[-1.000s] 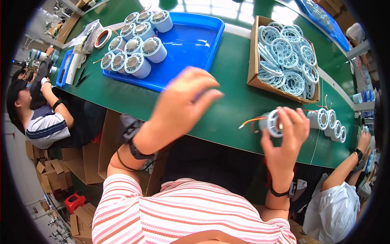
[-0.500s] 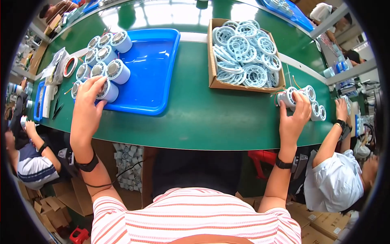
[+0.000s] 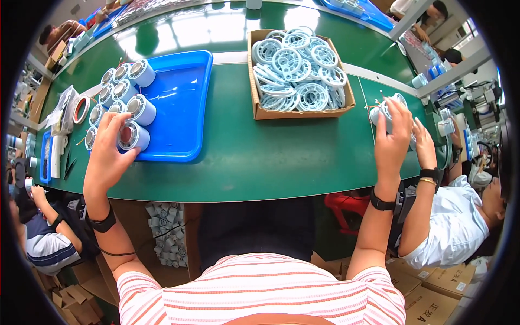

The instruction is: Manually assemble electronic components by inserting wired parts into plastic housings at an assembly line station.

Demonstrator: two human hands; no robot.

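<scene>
My left hand is at the front of a blue tray, its thumb and fingers closed round the side of a white cylindrical motor. Several more such motors stand in rows at the tray's left, with thin wires showing. On the right of the table, my right hand has its fingers round a white motor in a small cluster. My fingers hide much of that cluster. A co-worker's hand reaches in right beside mine.
An open cardboard box heaped with pale blue plastic rings stands mid-table. Left of the tray lie a tape roll, a plastic bag and a small blue tray. Co-workers sit on both sides. A red stool is below the table edge.
The whole view has turned rightward. My right hand has shifted farther over the motors, and the co-worker's hand has come in next to it. My left hand stays at the same motor.
</scene>
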